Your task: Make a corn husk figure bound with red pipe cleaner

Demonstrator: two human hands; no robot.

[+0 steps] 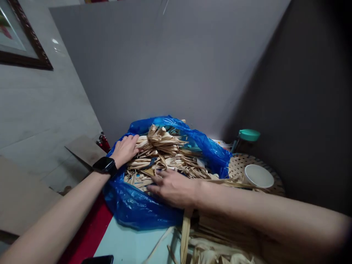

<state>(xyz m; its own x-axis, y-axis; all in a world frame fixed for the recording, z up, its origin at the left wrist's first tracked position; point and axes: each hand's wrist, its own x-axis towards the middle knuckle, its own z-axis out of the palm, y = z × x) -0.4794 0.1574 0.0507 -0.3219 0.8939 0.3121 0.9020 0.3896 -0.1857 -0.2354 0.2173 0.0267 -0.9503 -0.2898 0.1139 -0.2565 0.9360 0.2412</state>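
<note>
A blue plastic bag (143, 209) lies with its mouth spread wide, filled with bundles of dried, straw-coloured leaf strips (176, 161). At the bag's left side my left hand (125, 149) has its fingers curled round the end of a tied bundle (158, 141) on top of the pile. A dark watch (106, 165) is on that wrist. My right hand (176, 187) reaches over the front rim, its slightly blurred fingers apart and low over the strips; no held thing shows in it. A flat strip (186, 234) hangs below the right wrist.
Right of the bag, a white bowl (259, 176) sits on a woven tray (239, 165), with a green-lidded jar (249, 135) behind. More dried leaves (220, 253) lie at the front. A black phone-like object (99, 260) is near the front edge. Grey panels (176, 66) stand behind.
</note>
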